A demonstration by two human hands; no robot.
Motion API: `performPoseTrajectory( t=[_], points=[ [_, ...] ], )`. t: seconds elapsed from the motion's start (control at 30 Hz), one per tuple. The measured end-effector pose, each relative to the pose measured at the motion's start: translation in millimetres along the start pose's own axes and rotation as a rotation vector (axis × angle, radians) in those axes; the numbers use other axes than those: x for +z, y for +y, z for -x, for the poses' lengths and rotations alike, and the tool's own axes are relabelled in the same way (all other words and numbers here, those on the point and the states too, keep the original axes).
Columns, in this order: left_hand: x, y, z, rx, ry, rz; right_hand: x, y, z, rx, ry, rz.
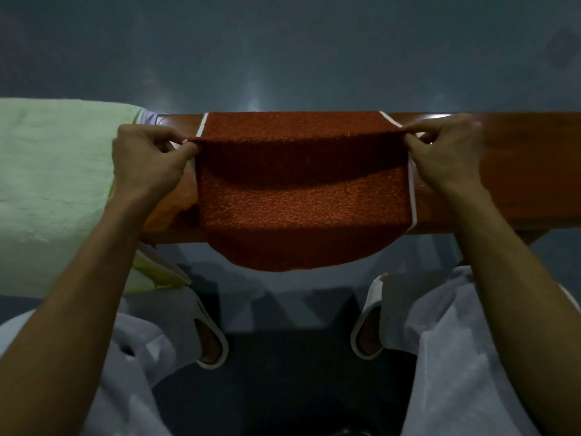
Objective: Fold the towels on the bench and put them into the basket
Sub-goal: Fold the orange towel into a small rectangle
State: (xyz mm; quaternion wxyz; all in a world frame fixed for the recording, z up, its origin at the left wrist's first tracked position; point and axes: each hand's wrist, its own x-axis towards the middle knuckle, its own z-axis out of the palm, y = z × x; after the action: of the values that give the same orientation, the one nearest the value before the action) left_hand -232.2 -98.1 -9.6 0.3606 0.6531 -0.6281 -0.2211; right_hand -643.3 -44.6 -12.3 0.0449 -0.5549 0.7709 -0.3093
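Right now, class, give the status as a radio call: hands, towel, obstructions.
Left hand, right hand pinching raised edge of red towel. Towel draped over bench, near end hanging. Green towel at left, apart.

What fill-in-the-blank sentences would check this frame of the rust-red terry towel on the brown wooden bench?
1. ___ hands pinch the rust-red terry towel: the left hand and the right hand.
2. The towel's narrow edging is ___.
3. On the brown wooden bench, the pale green cloth lies to the towel's ___.
Missing words: two; white; left.
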Motion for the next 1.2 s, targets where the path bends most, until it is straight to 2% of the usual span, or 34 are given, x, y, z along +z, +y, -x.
performPoseTrajectory(
  t=[0.07, 0.2, 0.3, 0.4, 0.5, 0.57, 0.63, 0.7, 0.73, 0.8, 0.83, 0.9, 1.0, 1.1, 1.2],
  points=[
    [1.6, 8.6, 2.8, -0.077, -0.043, 0.159, 2.4, -5.7, 0.9, 0.070, -0.019, -0.148],
    [3.6, 23.1, 0.1, -0.342, -0.221, 0.426, 10.4, -27.2, 1.2, 0.415, -0.177, -0.594],
    [6.1, 24.9, -7.3, -0.566, -0.337, 0.569, 12.0, -39.1, -0.8, 0.634, -0.267, -0.826],
    [11.8, 24.0, -17.7, -0.658, -0.378, 0.622, 15.4, -47.0, -7.8, 0.756, -0.294, -1.035],
    [12.9, 34.4, -35.5, -0.551, -0.281, 0.743, 15.3, -60.0, -26.3, 0.602, -0.240, -1.180],
    [8.7, 43.1, -49.4, -0.359, -0.174, 0.966, 5.2, -69.1, -42.8, 0.380, -0.157, -1.276],
    [-6.5, 40.8, -62.7, -0.262, -0.116, 1.209, -10.2, -71.5, -54.3, 0.119, -0.119, -1.406],
    [-23.5, 19.9, -73.9, -0.380, 0.043, 1.226, -24.0, -67.3, -54.9, -0.101, -0.131, -1.474],
    [-25.9, 5.5, -80.1, -0.381, 0.046, 1.277, -27.4, -63.8, -52.9, -0.145, -0.129, -1.485],
    [-25.9, 6.9, -64.5, -0.175, 0.090, 1.075, -27.2, -60.3, -44.4, -0.125, -0.113, -1.452],
    [-21.2, 17.2, -49.2, -0.033, -0.030, 1.059, -24.4, -58.9, -39.2, -0.099, -0.107, -1.400],
    [-16.2, 29.9, -32.1, 0.034, -0.231, 0.956, -17.8, -54.3, -26.1, 0.005, -0.105, -1.241],
    [-22.0, 20.2, -22.4, 0.046, -0.233, 0.680, -15.9, -36.4, -9.0, 0.160, -0.135, -0.893],
    [-29.7, 11.1, -9.1, 0.095, -0.292, 0.250, -24.3, -21.0, 1.6, 0.152, -0.310, -0.583],
    [-31.7, -0.7, -1.2, 0.137, -0.339, -0.046, -27.4, -13.2, 8.1, 0.170, -0.609, -0.348]
  ],
)
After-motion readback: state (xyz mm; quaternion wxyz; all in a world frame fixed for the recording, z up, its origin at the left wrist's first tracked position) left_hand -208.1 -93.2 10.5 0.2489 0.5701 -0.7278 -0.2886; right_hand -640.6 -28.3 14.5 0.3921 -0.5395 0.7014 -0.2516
